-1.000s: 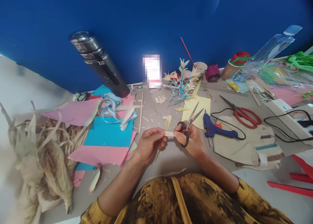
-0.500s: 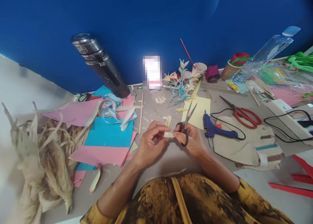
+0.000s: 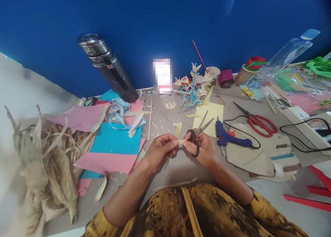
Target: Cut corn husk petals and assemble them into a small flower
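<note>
A small pale strip [image 3: 180, 141], which looks like dried husk, spans the gap between my two hands. My left hand [image 3: 161, 150] pinches its left end between thumb and fingertips. On the other side, my right hand [image 3: 203, 148] holds small dark-handled scissors [image 3: 198, 132], blades parted and pointing up and away. The thumb and fingertips of that same hand also grip the strip's right end. Just beyond lie a yellowish-green husk scrap [image 3: 179, 128] and a small pile of cut pale pieces [image 3: 170, 105]. Farther back stand pale husk flowers [image 3: 192, 89] on blue stems.
To the right are a blue glue gun [image 3: 231, 137], red-handled scissors [image 3: 261, 124], a folded cloth [image 3: 254, 161] and a power strip [image 3: 305, 126]. Leftward lie dried husks [image 3: 49, 168], coloured paper [image 3: 116, 138] and blue ribbon [image 3: 120, 114]. A dark flask [image 3: 111, 71] stands near the blue wall.
Fingers of my left hand have closed together on the strip, which now appears turned and stretched thinner between my hands. The scissors stay in my right hand, their blades parted wider.
</note>
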Demonstrator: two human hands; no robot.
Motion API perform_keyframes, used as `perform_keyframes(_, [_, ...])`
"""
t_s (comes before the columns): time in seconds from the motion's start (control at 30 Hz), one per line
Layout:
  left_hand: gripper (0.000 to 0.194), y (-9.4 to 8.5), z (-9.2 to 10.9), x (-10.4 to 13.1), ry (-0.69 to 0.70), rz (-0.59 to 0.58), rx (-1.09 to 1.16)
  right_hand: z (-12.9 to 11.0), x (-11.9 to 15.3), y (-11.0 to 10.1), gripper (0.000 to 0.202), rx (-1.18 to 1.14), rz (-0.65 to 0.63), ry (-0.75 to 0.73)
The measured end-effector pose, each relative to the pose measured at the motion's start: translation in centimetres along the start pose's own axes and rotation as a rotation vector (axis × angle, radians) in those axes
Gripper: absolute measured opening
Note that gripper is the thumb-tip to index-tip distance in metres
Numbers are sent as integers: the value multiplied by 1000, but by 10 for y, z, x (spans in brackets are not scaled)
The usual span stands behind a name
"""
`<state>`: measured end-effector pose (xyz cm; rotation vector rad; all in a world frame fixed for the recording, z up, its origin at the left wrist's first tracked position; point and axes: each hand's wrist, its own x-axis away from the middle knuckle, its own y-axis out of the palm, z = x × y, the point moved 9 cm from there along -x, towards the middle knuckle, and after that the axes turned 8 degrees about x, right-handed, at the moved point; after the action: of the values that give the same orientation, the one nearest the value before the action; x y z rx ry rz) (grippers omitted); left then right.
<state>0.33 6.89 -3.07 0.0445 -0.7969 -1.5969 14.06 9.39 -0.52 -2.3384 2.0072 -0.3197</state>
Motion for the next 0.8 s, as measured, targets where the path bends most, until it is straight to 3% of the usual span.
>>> perform_keyframes(0.4, [21, 16, -19, 0, -63, -71, 176, 6, -2, 8, 25, -147, -97, 78])
perform_keyframes(0.67, [27, 30, -18, 4, -85, -245, 397, 22, 0, 29, 34, -555, -273, 211])
perform_keyframes(0.8, [34, 31, -15, 5, -75, -253, 413, 22, 1, 34, 34, -651, -334, 239])
